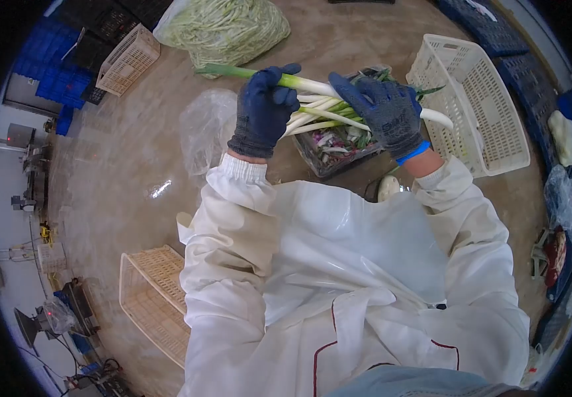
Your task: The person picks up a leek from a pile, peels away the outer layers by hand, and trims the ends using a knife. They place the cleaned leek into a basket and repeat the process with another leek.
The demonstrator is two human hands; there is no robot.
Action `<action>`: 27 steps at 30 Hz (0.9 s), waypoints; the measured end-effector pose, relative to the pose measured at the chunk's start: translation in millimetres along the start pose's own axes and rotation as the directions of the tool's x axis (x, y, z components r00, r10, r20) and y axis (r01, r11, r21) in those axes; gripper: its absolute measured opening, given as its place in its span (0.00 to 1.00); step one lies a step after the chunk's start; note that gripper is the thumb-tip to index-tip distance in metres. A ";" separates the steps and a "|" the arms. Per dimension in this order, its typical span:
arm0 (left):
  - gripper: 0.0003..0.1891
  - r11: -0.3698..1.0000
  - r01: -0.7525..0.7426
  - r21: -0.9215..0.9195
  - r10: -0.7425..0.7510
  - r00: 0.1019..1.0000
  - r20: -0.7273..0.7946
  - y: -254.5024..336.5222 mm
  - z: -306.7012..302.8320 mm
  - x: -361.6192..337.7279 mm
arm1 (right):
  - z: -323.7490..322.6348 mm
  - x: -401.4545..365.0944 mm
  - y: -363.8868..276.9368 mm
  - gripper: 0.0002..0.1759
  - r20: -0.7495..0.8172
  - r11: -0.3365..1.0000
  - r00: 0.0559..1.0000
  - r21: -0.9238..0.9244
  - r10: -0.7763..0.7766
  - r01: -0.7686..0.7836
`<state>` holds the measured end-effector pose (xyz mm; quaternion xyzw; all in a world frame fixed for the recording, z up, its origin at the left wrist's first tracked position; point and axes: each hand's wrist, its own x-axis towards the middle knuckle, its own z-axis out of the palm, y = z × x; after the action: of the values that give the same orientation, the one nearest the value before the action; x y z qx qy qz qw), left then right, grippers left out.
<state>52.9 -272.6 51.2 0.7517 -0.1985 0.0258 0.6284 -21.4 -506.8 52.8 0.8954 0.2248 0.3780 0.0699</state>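
Observation:
My left hand (266,109), in a dark blue work glove, is closed around a long green onion (306,85), its green leaves pointing left. My right hand (392,112), gloved the same way with a blue band at the wrist, is closed at the white end of this stalk. Another thick white stalk end (437,118) sticks out to the right of my right hand; whether that hand grips it is hidden. Below both hands, more green onions (312,118) lie over a dark crate (322,165) holding leaf scraps and purplish peelings.
A white plastic basket (494,106) stands on the right. A large clear bag of green vegetables (226,30) lies at the top, with an empty-looking clear plastic bag (206,126) below it. A cream basket (150,298) is at lower left. Blue pallets (530,86) line the right side.

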 end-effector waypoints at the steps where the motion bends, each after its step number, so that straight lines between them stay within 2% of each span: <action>1: 0.05 0.977 -0.084 0.199 0.091 0.995 -0.028 -3.5 0.4 0.1 | 0.0 -0.1 -0.2 0.38 0.003 1.000 1.000 -0.018 -0.004 0.004; 5: 0.01 0.973 -0.113 0.203 0.120 0.992 -0.025 4.0 0.0 -4.0 | -1.7 2.3 -2.4 0.38 0.016 1.000 1.000 0.021 0.013 -0.014; 7: 0.03 0.894 -0.284 0.347 0.294 0.956 0.026 17.4 -3.9 0.3 | -2.8 4.9 -2.6 0.33 0.097 0.961 0.991 0.250 0.096 -0.118; 8: 0.05 0.766 -0.445 0.464 0.460 0.884 0.088 23.5 -7.0 4.3 | -2.6 6.0 -2.9 0.30 0.144 0.917 0.981 0.359 0.128 -0.172; 9: 0.07 0.596 -0.579 0.556 0.600 0.782 0.170 26.3 -10.0 6.4 | 3.6 3.6 -3.6 0.28 0.115 0.823 0.981 0.534 0.159 -0.196; 10: 0.05 0.581 -0.537 0.611 0.567 0.806 0.169 25.0 -14.5 5.9 | 11.1 1.9 -5.7 0.26 0.092 0.696 0.977 0.688 0.194 -0.204; 12: 0.05 0.541 -0.450 0.710 0.498 0.852 0.161 20.7 -20.9 3.1 | 11.9 -2.0 -4.1 0.22 0.281 0.368 0.936 0.864 0.211 -0.342; 13: 0.05 0.857 -0.294 0.422 0.333 0.943 -0.019 21.9 -16.1 0.5 | -4.6 1.4 -3.6 0.19 0.468 0.186 0.871 0.852 0.150 -0.490; 15: 0.07 0.988 -0.137 0.072 0.151 0.954 -0.260 31.3 -7.0 1.5 | -20.4 5.4 1.9 0.18 0.672 -0.132 0.738 0.728 -0.055 -0.673; 16: 0.07 0.990 -0.075 -0.122 0.028 0.937 -0.347 34.9 -5.4 1.8 | -24.0 3.5 7.5 0.17 0.696 -0.262 0.697 0.650 -0.169 -0.713; 17: 0.07 0.994 -0.048 -0.094 0.014 0.941 -0.337 29.3 -13.6 4.1 | -25.6 2.1 10.5 0.18 0.697 -0.377 0.658 0.550 -0.285 -0.745; 19: 0.10 0.999 -0.001 -0.036 -0.011 0.947 -0.320 12.3 -35.3 12.7 | -27.2 0.3 9.0 0.19 0.687 -0.441 0.672 0.530 -0.278 -0.724; 22: 0.10 0.979 0.117 0.170 -0.113 0.993 -0.030 -3.7 -36.2 14.7 | -25.5 2.5 7.6 0.20 0.678 -0.460 0.704 0.567 -0.212 -0.684; 23: 0.13 0.882 -0.062 0.467 0.041 0.998 0.055 -31.0 -37.4 18.9 | -24.3 3.4 8.0 0.19 0.673 -0.452 0.717 0.591 -0.180 -0.668; 24: 0.17 0.769 -0.015 0.639 -0.052 0.995 0.087 -3.7 -27.8 9.2 | -23.1 3.8 9.1 0.19 0.698 -0.427 0.695 0.582 -0.175 -0.692; 25: 0.18 0.899 -0.048 0.435 -0.004 0.993 0.118 -1.7 -23.4 7.7 | -21.4 3.5 10.2 0.19 0.722 -0.403 0.671 0.570 -0.169 -0.716; 26: 0.18 0.976 -0.078 0.204 0.050 0.989 0.136 -0.5 -21.0 6.7 | -19.2 2.9 10.6 0.19 0.746 -0.379 0.646 0.557 -0.163 -0.739; 27: 0.17 0.999 -0.030 0.031 0.025 0.988 0.153 3.5 -19.4 6.1 | -14.6 0.9 10.7 0.19 0.725 -0.354 0.665 0.584 -0.178 -0.731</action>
<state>61.4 -256.2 60.3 0.7589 -0.2558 -0.0197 0.5986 -27.4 -516.6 66.8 0.6645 0.1262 -0.2334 -0.6986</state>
